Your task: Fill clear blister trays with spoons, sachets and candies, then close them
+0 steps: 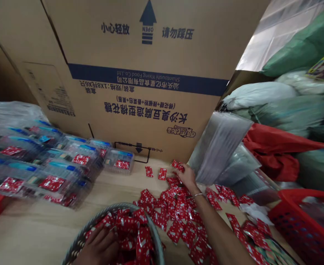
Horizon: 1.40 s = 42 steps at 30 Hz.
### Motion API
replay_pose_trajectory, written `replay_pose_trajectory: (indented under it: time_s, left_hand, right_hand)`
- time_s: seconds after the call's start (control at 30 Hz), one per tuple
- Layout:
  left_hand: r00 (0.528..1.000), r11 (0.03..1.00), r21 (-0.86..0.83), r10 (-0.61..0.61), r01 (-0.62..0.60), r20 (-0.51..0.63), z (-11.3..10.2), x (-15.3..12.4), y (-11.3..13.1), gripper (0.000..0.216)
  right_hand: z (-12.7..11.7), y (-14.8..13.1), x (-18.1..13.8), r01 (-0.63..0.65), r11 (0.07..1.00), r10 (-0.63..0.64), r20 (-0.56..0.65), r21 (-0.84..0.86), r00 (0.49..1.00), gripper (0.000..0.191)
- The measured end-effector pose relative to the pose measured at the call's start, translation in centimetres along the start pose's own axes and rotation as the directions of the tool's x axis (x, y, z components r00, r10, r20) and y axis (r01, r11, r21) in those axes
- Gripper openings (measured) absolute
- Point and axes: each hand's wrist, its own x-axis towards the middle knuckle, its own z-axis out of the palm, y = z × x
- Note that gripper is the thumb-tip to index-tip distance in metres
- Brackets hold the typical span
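A person's right hand (188,178) reaches to the far side of a loose pile of red, white-specked packets (178,204) on a table (34,237), its fingers touching a red packet (176,165) at the pile's far edge; whether they grip it cannot be told. The left hand (99,244) is sunk into a round grey-green basket (158,241) at the near side, fingers bent among more of the same packets (127,223); what they hold, if anything, is hidden. Two single packets (162,173) lie just left of the right hand, apart from the pile. At left, clear plastic boxes (68,156) with blue strips and red packets inside sit in stacks. A tall cardboard carton (147,82) with upside-down printing stands at the far side, beside upright clear plastic packaging (214,147). A red plastic basket (308,193) occupies the near right, with sacks (291,114) heaped beyond.
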Motion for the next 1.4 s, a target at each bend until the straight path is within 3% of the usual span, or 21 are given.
replay_pose_trajectory:
  time_s: [0.1, 0.17, 0.2, 0.27, 0.33, 0.43, 0.47, 0.5, 0.53, 0.63, 0.7, 0.8, 0.87, 0.97, 1.07, 1.23, 1.4]
  left_hand:
    - [0.994, 0.994, -0.020, -0.104, 0.103, -0.031, -2.0, -0.2, 2.1, 0.039]
    - [0.968, 0.977, -0.069, -0.211, 0.203, -0.134, -2.6, -0.8, 2.8, 0.042]
    - [0.943, 0.961, -0.109, -0.271, 0.253, -0.196, -2.7, -1.3, 3.0, 0.042]
    - [0.881, 0.928, -0.200, -0.363, 0.314, -0.302, -2.7, -2.1, 3.0, 0.046]
    - [0.850, 0.918, -0.252, -0.382, 0.306, -0.362, -2.7, -2.5, 2.9, 0.055]
    - [0.895, 0.954, -0.184, -0.286, 0.235, -0.341, -2.5, -2.3, 2.4, 0.060]
    - [0.920, 0.968, -0.131, -0.245, 0.214, -0.307, -2.3, -2.2, 2.2, 0.057]
    - [0.943, 0.978, -0.075, -0.209, 0.197, -0.259, -2.1, -2.1, 1.9, 0.053]
    - [0.960, 0.983, -0.024, -0.184, 0.183, -0.211, -1.9, -2.1, 1.7, 0.048]
    - [0.973, 0.982, 0.039, -0.178, 0.185, -0.147, -1.8, -2.4, 1.6, 0.047]
    - [0.962, 0.979, 0.027, -0.195, 0.203, -0.190, -2.3, -2.1, 2.3, 0.061]
    - [0.982, 0.989, 0.055, -0.131, 0.139, -0.135, -3.2, -0.5, 4.7, 0.081]
    - [0.998, 0.995, 0.093, -0.046, 0.043, 0.030, -3.4, 1.0, 6.3, 0.084]
    - [0.967, 0.995, 0.101, -0.009, -0.017, 0.256, -2.8, 2.1, 7.5, 0.079]
    - [0.933, 0.993, 0.114, -0.074, 0.035, 0.352, -1.9, 1.3, 7.4, 0.082]
    - [0.911, 0.983, 0.177, -0.118, 0.051, 0.394, -1.2, 0.7, 7.1, 0.087]
    - [0.963, 0.961, 0.243, -0.180, 0.129, 0.202, -1.2, 2.3, 7.5, 0.072]
  right_hand:
    - [-1.9, -2.7, -2.2, 0.072, 0.993, -0.069, -0.039, 0.091, 0.997, 0.031]
    - [-3.0, -5.6, -5.5, 0.188, 0.959, -0.184, -0.040, 0.211, 0.982, 0.026]
    - [-3.4, -7.3, -7.6, 0.289, 0.897, -0.289, -0.053, 0.335, 0.956, 0.023]
    - [-3.9, -10.7, -12.5, 0.428, 0.728, -0.484, -0.041, 0.536, 0.874, 0.020]
    - [-4.0, -13.5, -17.1, 0.487, 0.660, -0.613, 0.035, 0.572, 0.789, 0.023]
    - [-4.1, -15.1, -20.8, 0.622, 0.571, -0.769, 0.084, 0.536, 0.634, 0.045]
    - [-4.2, -14.7, -21.0, 0.640, 0.562, -0.785, 0.095, 0.524, 0.612, 0.056]
    - [-4.4, -13.7, -20.8, 0.632, 0.583, -0.772, 0.105, 0.510, 0.627, 0.062]
    - [-4.6, -12.3, -20.3, 0.598, 0.640, -0.722, 0.111, 0.483, 0.683, 0.062]
    - [-3.9, -6.5, -18.5, 0.351, 0.897, -0.387, 0.090, 0.269, 0.918, 0.048]
    - [-2.3, -3.1, -17.9, 0.189, 0.980, -0.196, 0.126, 0.061, 0.973, 0.061]
    - [0.8, -1.0, -18.1, 0.103, 0.977, -0.063, 0.210, -0.187, 0.976, 0.073]
    - [2.1, -1.3, -18.4, 0.143, 0.958, -0.089, 0.216, -0.249, 0.972, 0.057]
    - [2.5, -2.1, -18.5, 0.216, 0.952, -0.176, 0.190, -0.216, 0.966, 0.036]
    - [1.8, -1.7, -18.0, 0.249, 0.956, -0.222, 0.174, -0.153, 0.959, 0.033]
    - [-0.1, -0.7, -17.0, 0.253, 0.967, -0.251, 0.065, -0.022, 0.966, 0.024]
    - [-3.7, -4.0, -18.3, 0.255, 0.960, -0.240, -0.123, 0.119, 0.963, 0.022]
